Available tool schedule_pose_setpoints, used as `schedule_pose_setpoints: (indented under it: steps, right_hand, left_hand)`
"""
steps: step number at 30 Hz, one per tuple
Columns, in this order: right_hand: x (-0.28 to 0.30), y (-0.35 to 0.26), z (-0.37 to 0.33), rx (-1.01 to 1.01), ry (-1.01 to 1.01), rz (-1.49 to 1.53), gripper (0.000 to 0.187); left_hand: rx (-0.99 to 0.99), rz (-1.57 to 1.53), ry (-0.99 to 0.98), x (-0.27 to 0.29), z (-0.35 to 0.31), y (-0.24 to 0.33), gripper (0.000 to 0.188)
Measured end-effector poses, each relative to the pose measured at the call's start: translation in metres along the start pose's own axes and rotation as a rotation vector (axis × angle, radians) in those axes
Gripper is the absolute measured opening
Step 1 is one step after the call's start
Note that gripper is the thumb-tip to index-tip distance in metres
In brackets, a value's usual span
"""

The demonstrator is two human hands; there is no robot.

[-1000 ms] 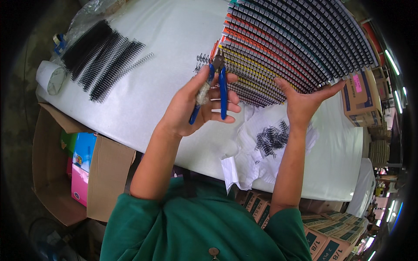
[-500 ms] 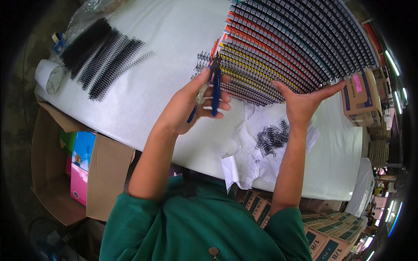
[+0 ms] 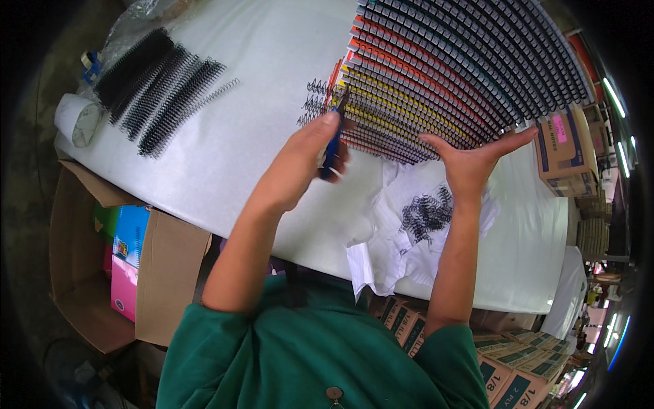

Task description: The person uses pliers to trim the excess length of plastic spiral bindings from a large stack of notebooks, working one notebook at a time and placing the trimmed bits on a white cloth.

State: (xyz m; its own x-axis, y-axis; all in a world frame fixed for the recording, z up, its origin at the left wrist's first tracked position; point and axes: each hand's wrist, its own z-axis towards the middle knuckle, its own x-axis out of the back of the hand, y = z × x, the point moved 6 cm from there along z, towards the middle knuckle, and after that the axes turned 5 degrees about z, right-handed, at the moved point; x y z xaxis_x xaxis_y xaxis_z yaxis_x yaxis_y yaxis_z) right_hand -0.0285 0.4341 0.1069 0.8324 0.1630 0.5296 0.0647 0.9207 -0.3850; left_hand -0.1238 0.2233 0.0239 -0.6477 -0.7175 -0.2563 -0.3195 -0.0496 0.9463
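Observation:
My left hand [image 3: 298, 162] is wrapped round blue-handled wire cutters [image 3: 334, 148], whose dark jaws point up at the left edge of a stack of spiral-bound notebooks [image 3: 436, 75]. Loose ends of black coil [image 3: 315, 102] stick out from that edge, just left of the jaws. With thumb and fingers spread wide, my right hand [image 3: 467, 165] rests against the near side of the stack and grips no tool. The notebooks show rows of dark coil over grey, red and yellow edges. Below them, crumpled white paper [image 3: 388, 262] bears a small heap of cut coil pieces [image 3: 427, 217].
Bundles of black coils [image 3: 160, 88] lie at the table's left, near a white roll [image 3: 78, 119]. An open carton [image 3: 174, 276] with notebooks stands below the left edge. Another carton [image 3: 565, 153] is at the right, and more boxes [image 3: 518, 368] sit below the table.
My left hand has closed its fingers round the cutters, bringing the spread handles together, and has shifted slightly. My right hand has barely moved.

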Motion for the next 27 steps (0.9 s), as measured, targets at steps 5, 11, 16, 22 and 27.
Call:
schedule_pose_setpoints:
  steps: [5, 11, 16, 22, 27]
  right_hand:
    - [-0.001, 0.003, 0.001, -0.009, -0.021, 0.088, 0.147]
    - [0.001, -0.002, 0.004, -0.030, 0.001, 0.189, 0.143]
    - [0.005, -0.010, 0.004, -0.093, 0.022, 0.198, 0.137]
    - [0.056, -0.050, -0.022, 0.358, 0.460, 0.332, 0.106]
    - [0.066, -0.140, -0.046, 0.596, -0.153, 0.393, 0.100]
  left_hand:
    - [0.174, -0.528, -0.171, -0.013, -0.006, -0.002, 0.062]
    - [-0.200, 0.564, 0.413, 0.008, -0.006, 0.007, 0.046]
    - [-0.057, 0.220, 0.125, 0.006, 0.002, -0.010, 0.044]
    - [0.133, -0.287, -0.046, 0.009, -0.013, -0.034, 0.046]
    - [0.207, -0.454, 0.073, 0.032, -0.008, -0.067, 0.042]
